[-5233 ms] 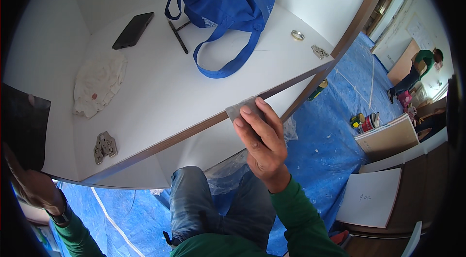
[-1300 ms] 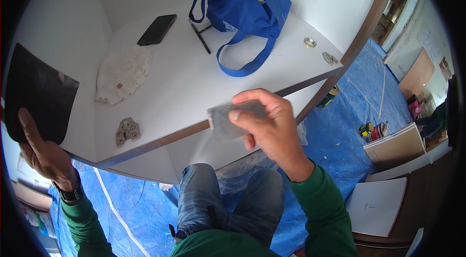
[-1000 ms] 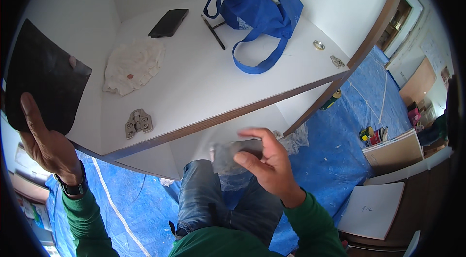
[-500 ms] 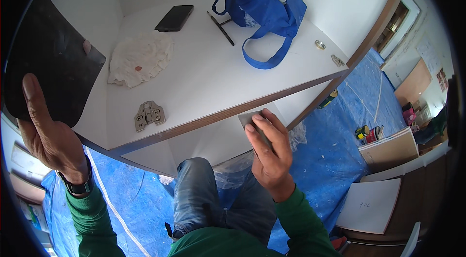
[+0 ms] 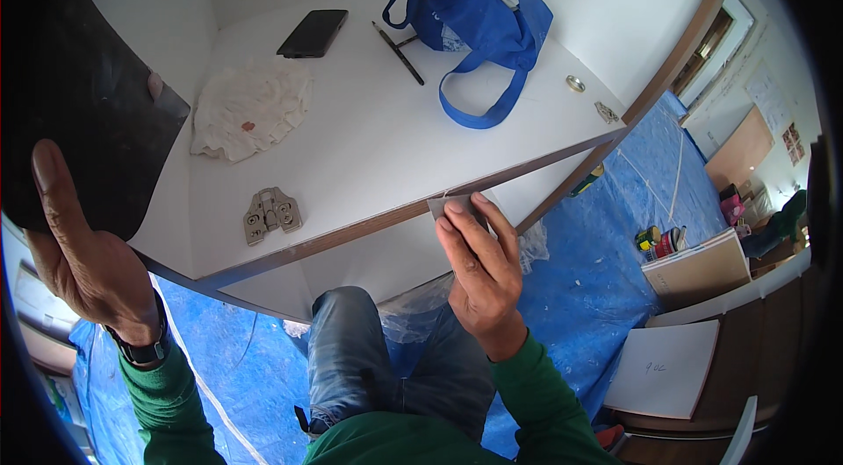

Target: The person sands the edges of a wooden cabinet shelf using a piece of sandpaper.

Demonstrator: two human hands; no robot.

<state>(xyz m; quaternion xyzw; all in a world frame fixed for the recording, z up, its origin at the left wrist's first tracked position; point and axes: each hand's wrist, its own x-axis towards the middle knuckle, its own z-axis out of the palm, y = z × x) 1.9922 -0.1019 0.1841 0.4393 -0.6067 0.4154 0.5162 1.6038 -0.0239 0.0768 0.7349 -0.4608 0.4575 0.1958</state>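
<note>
My left hand [image 5: 97, 276] grips a black, flat, glossy sheet [image 5: 88, 105] by its near edge, thumb on top and fingers beneath. A small pinkish lump of putty-like stuff [image 5: 155, 86] sits near the sheet's right edge. In my right hand [image 5: 487, 281] is a small grey flat scraper-like piece [image 5: 465, 204], pinched with the fingers over its face. It meets the brown front edging [image 5: 360, 228] of a white cabinet shelf [image 5: 351, 140]. At the piece's upper edge a little pale matter shows. My fingers hide most of the piece.
On the shelf lie a metal hinge plate [image 5: 270, 215], a crumpled white cloth [image 5: 250, 114], a black phone [image 5: 313, 33], a dark pen-like tool [image 5: 399, 54], a blue bag [image 5: 479, 8], a small ring [image 5: 575, 84] and another hinge part [image 5: 606, 112]. Blue sheeting [image 5: 580, 289] covers the floor.
My right hand has moved up slightly, bringing the grey piece from below the front edging onto it. The black sheet in my left hand has shifted slightly left.
</note>
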